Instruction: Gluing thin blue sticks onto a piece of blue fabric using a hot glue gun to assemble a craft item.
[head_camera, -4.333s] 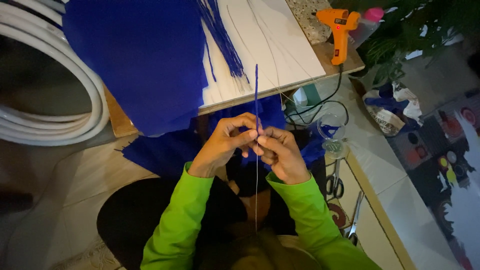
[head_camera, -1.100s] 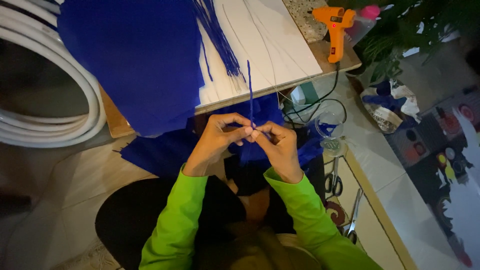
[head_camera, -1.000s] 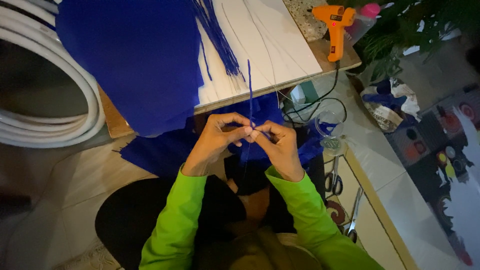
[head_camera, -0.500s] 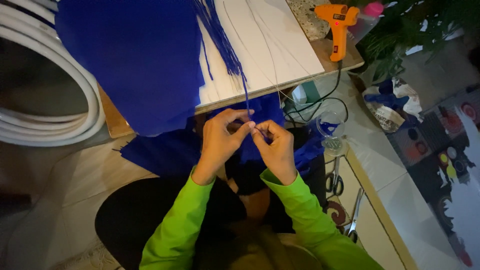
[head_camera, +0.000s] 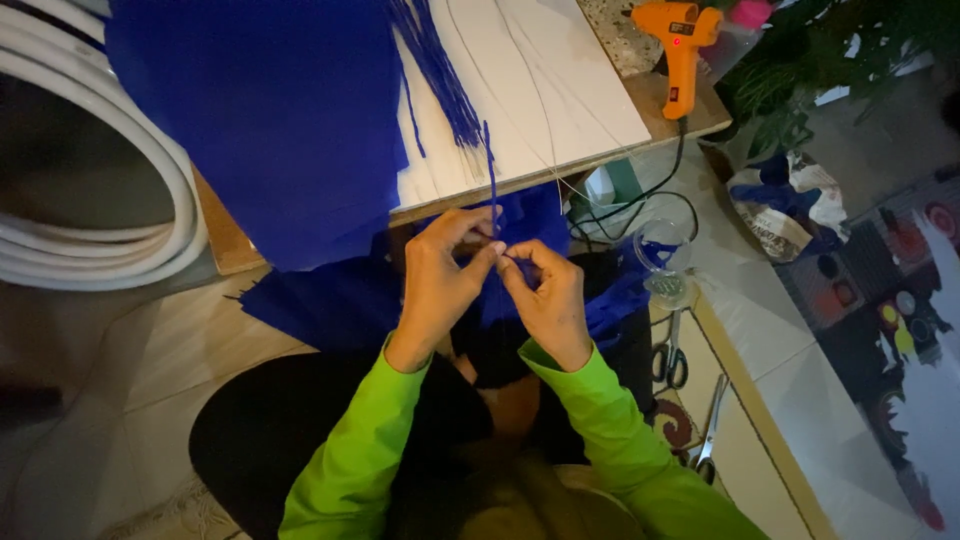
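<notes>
My left hand (head_camera: 440, 275) and my right hand (head_camera: 545, 295) meet just below the front edge of the low white table (head_camera: 540, 110). Both pinch a thin blue strip (head_camera: 491, 175) that stands up between the fingertips and reaches over the table edge. A bundle of similar blue strips (head_camera: 435, 65) lies on the table above my hands. A large blue sheet (head_camera: 270, 110) hangs over the table's left part, and more blue material (head_camera: 340, 300) lies under my hands. My sleeves are bright green.
An orange glue gun (head_camera: 680, 40) stands at the table's right corner, its black cord (head_camera: 650, 195) looping down. Scissors (head_camera: 672, 355) and a clear cup (head_camera: 662, 250) lie on the floor at right. White coiled tubing (head_camera: 110, 200) sits left. Plants (head_camera: 850, 50) stand far right.
The blue strip has been drawn downward through my fingers, so less of it stands above my hands. Both hands stay together in front of the table edge.
</notes>
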